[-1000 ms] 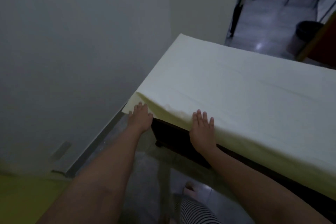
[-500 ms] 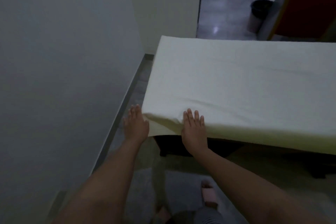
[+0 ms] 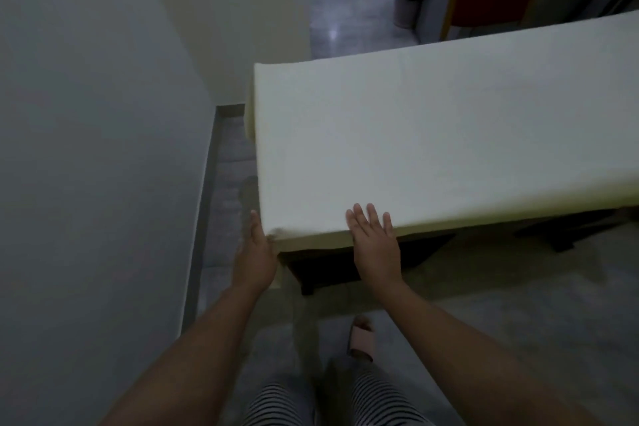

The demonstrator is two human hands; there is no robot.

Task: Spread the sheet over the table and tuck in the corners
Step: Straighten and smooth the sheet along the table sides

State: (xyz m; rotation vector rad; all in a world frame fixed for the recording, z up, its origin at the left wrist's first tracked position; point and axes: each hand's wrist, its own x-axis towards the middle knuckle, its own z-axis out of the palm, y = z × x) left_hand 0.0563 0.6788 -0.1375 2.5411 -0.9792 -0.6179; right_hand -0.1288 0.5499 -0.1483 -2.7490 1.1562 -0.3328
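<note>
While the pale cream, smooth cloth sheet [image 3: 432, 135] is lying flat over the dark desk [image 3: 328, 266] and draping over its near and left edges, the left hand [image 3: 256, 252] is pressing straight fingers against the near-left corner, and the right hand [image 3: 375, 245] is resting flat, holding nothing, on the near edge.

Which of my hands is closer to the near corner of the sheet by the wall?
Left. The left hand touches the sheet right at that corner, on its left side; the right hand presses flat on the front edge, farther along.
</note>
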